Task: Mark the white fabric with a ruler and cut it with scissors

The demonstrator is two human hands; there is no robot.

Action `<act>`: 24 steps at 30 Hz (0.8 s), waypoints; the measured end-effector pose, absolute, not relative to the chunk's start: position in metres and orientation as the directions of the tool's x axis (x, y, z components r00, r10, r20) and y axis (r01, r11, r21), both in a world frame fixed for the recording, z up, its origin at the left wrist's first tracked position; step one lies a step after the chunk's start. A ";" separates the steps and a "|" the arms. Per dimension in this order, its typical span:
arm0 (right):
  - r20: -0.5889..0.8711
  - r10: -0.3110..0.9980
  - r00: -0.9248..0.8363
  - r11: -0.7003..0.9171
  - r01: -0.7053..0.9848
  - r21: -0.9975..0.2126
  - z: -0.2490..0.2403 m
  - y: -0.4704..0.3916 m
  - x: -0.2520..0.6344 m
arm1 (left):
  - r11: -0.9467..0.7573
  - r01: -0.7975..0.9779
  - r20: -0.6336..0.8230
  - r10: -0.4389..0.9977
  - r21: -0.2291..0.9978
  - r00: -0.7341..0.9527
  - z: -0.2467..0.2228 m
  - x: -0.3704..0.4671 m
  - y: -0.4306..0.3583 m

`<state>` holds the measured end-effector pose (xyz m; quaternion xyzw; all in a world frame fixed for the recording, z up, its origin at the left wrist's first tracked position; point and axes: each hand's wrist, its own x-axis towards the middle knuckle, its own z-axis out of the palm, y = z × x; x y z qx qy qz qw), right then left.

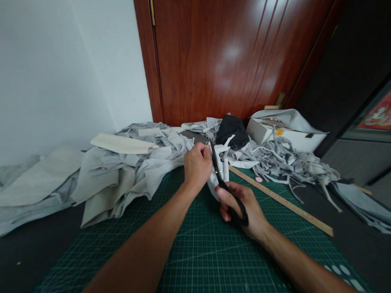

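My right hand (240, 207) is wrapped round the handles of black scissors (217, 167), whose blades point away from me toward my left fingertips. A strip of white fabric (225, 169) hangs beside and below the blades. Closed in a pinch, my left hand (198, 161) holds the upper end of this strip next to the scissor tips. Both hands are above the green cutting mat (200, 250). Whether the blades touch the fabric is hard to make out.
Grey and cream fabric pieces (131, 166) pile up at the left and back. A wooden ruler (282, 201) lies diagonally across the mat's right side, near tangled grey strips (290, 162). Behind stand a white box (259, 130), black cloth (232, 129) and a brown door (204, 55).
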<state>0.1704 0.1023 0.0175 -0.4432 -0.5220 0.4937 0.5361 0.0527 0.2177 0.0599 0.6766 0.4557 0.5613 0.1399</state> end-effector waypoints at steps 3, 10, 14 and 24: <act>0.114 0.993 -0.021 0.112 -0.059 -0.992 0.018 0.102 0.171 | -0.540 0.460 0.627 0.777 0.704 -0.048 0.059 0.053 0.218; 0.140 0.990 -0.027 0.139 -0.024 -0.990 0.015 0.103 0.172 | -0.546 0.457 0.636 0.770 0.702 -0.057 0.058 0.054 0.217; 0.144 0.989 -0.023 0.143 -0.026 -0.989 0.015 0.103 0.172 | -0.554 0.432 0.640 0.765 0.712 -0.074 0.057 0.055 0.217; 0.164 0.986 -0.028 0.163 -0.020 -0.986 0.012 0.103 0.173 | -0.595 0.326 0.650 0.755 0.735 -0.087 0.054 0.057 0.219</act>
